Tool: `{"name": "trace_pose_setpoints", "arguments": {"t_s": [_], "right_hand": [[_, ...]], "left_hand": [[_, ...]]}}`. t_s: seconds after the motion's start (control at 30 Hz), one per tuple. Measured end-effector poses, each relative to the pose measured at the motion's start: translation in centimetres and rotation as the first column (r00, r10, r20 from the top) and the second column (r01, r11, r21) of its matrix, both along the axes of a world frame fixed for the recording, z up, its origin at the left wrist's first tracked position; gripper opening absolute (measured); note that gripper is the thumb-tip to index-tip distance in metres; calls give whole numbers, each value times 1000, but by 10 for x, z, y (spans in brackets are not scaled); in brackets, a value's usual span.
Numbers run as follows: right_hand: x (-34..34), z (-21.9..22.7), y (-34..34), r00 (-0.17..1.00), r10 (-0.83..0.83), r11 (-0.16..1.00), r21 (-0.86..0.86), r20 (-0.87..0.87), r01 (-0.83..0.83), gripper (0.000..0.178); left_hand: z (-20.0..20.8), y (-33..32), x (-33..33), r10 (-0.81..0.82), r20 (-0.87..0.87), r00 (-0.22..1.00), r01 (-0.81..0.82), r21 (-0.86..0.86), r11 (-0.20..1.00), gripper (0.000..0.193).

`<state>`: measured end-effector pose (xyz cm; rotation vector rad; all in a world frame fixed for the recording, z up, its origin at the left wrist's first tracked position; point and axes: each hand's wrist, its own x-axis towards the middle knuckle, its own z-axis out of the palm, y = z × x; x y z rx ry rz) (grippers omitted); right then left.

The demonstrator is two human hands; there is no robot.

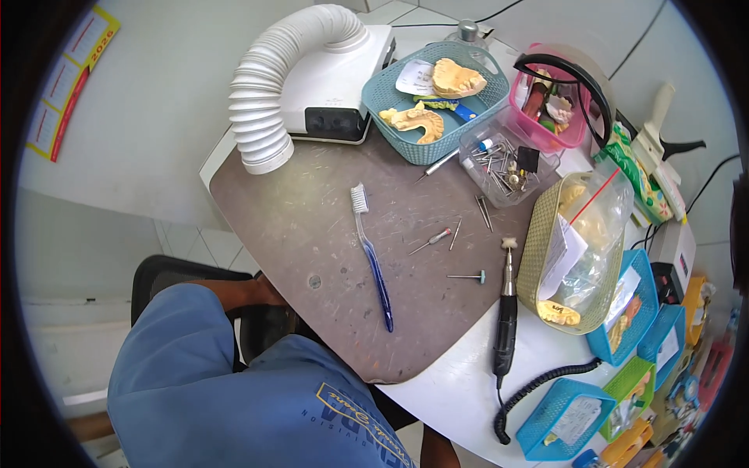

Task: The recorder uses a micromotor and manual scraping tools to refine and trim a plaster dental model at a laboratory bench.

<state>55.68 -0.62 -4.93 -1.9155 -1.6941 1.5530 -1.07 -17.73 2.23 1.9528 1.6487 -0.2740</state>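
Calendar [72,82] on the wall, far left: tilted yellow strip, red edge, white grids. White paper slip [415,76] in the teal basket [390,105] at the counter's back, beside the casts. Clear zip bag [597,234] with a red seal line stands in the olive basket [546,242] on the right; a white folded label [563,253] inside it. Green snack packet [640,175] behind that, by the right edge. White cards [576,420] in the blue baskets at lower right. No screens.
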Motion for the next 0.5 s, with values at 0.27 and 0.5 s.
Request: {"name": "trace_pose_setpoints", "arguments": {"t_s": [0.27, 0.5], "right_hand": [[13, -106, 0, 941, -312, 911, 237, -134, 336, 50], [25, -130, -21, 826, -512, 675, 484, -236, 557, 45]], "left_hand": [[-36, 8, -38, -135, -59, 989, 138, 40, 990, 72], [19, 82, -7, 69, 89, 994, -78, 100, 992, 95]]}}
